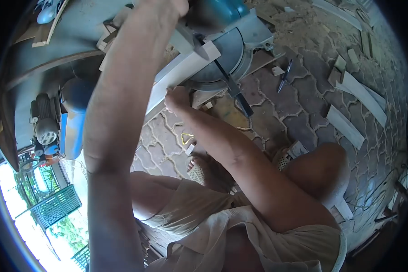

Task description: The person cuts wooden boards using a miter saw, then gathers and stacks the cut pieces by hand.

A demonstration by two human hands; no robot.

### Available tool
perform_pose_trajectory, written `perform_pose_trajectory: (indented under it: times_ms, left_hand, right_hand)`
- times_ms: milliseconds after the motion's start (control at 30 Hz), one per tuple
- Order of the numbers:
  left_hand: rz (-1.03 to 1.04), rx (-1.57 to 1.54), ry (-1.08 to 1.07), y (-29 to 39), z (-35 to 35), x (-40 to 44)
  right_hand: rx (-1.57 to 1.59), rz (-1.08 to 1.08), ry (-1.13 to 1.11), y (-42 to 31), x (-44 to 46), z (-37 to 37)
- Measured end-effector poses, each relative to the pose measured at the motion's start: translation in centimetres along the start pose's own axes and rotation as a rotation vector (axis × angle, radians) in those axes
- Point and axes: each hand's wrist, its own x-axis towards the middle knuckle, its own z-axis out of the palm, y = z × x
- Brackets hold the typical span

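A miter saw with a teal housing [233, 11] and a round grey base [233, 50] stands at the top centre. Along its fence lies a pale board [199, 59], slanting down to the left. My right hand [177, 98] is closed at the board's near edge, fingers curled against it. My left forearm rises across the left of the view. Only part of my left hand [168, 5] shows at the top edge, close to the saw; its fingers are out of frame or hidden. A dark bar [240, 97] sticks out from the saw base.
A pen [285, 76] and wood offcuts [345, 126] lie on the paving [299, 129] to the right. At the left are a grey motor [45, 120] and a blue machine [72, 129]. My sandalled feet and a yellow loop [187, 138] are below the saw.
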Motion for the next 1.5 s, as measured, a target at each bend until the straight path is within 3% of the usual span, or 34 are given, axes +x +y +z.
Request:
perform_pose_trajectory:
  times_ms: [67, 133, 167, 267, 333, 400, 433, 533, 567, 667, 767, 833, 900, 967, 1000, 1067, 1133, 1233, 1400, 1467, 1500]
  left_hand:
    - [0.111, -0.058, -0.196, -1.9, -0.2, -3.1]
    - [0.264, 0.078, 0.157, -3.8, 1.1, -3.1]
    - [0.229, 0.041, 0.213, -3.7, 1.9, -4.4]
    - [0.170, 0.049, 0.205, -4.7, 2.9, -6.0]
    - [0.244, 0.053, 0.158, -7.3, 2.1, -5.1]
    - [0.479, -0.018, 0.109, -8.2, 3.1, -5.9]
    - [0.296, 0.182, 0.235, -8.0, 2.3, -6.1]
    - [0.317, 0.200, 0.131, -9.6, 2.8, -8.1]
    - [0.415, 0.218, 0.151, -10.9, 3.5, -9.0]
    - [0.359, 0.105, 0.111, -11.4, 4.0, -9.6]
    - [0.208, 0.610, 0.269, -6.4, 1.7, -6.3]
    - [-0.105, 0.062, 0.153, -2.1, -0.1, -0.2]
    - [-0.070, 0.079, 0.058, 2.2, -1.4, 3.8]
    - [-0.141, 0.157, -0.017, 6.1, -3.2, 4.3]
    - [-0.143, 0.195, -0.041, 6.4, -3.7, 5.1]
    - [-0.063, 0.207, -0.046, 6.2, -4.3, 7.5]
    - [-0.210, 0.188, -0.167, 6.4, -7.0, 12.9]
    - [-0.080, 0.396, -0.117, 7.5, -6.2, 7.1]
    - [0.221, 0.430, -0.173, 6.7, -15.0, -0.7]
    - [0.189, 0.363, 0.024, 4.7, -17.8, -6.9]
    - [0.172, 0.392, 0.062, 3.5, -20.0, -9.1]
  right_hand:
    - [-0.047, -0.013, 0.037, -0.6, -0.7, -0.6]
    - [-0.082, -0.072, -0.008, -0.4, -0.4, -0.3]
    - [-0.088, -0.084, -0.015, -0.7, -0.6, -0.7]
    - [-0.100, 0.033, -0.025, -3.1, -2.5, -2.6]
    - [-0.125, 0.033, -0.021, -2.8, -2.8, -3.3]
    - [-0.144, 0.018, -0.022, -2.4, -3.0, -3.5]
    - [-0.153, 0.010, -0.024, -2.2, -3.1, -3.6]
    - [-0.176, -0.006, -0.032, -1.4, -2.9, -3.3]
    - [-0.174, -0.015, -0.029, -1.2, -2.8, -3.2]
    - [-0.187, -0.045, -0.036, -1.7, -2.5, -2.7]
    - [-0.193, -0.038, -0.020, -2.5, -2.9, -2.5]
    - [-0.099, 0.027, 0.094, -2.6, -3.9, -1.5]
    - [-0.032, 0.058, 0.191, -2.4, -5.3, 0.6]
    - [0.456, -0.063, 0.486, -2.6, -5.7, 2.7]
    - [0.531, 0.052, 0.266, -2.2, -4.4, 3.3]
    - [0.586, 0.150, 0.430, -3.2, -3.1, 4.5]
    - [0.609, 0.318, 0.452, -4.1, -2.6, 3.5]
    - [0.654, 0.463, 0.496, -6.2, -3.7, 1.8]
    - [0.720, 0.506, 0.518, -8.0, -5.8, 0.3]
    - [0.684, 0.460, 0.474, -7.6, -4.7, 1.6]
    - [0.905, 0.481, 0.421, -8.1, -4.3, 2.1]
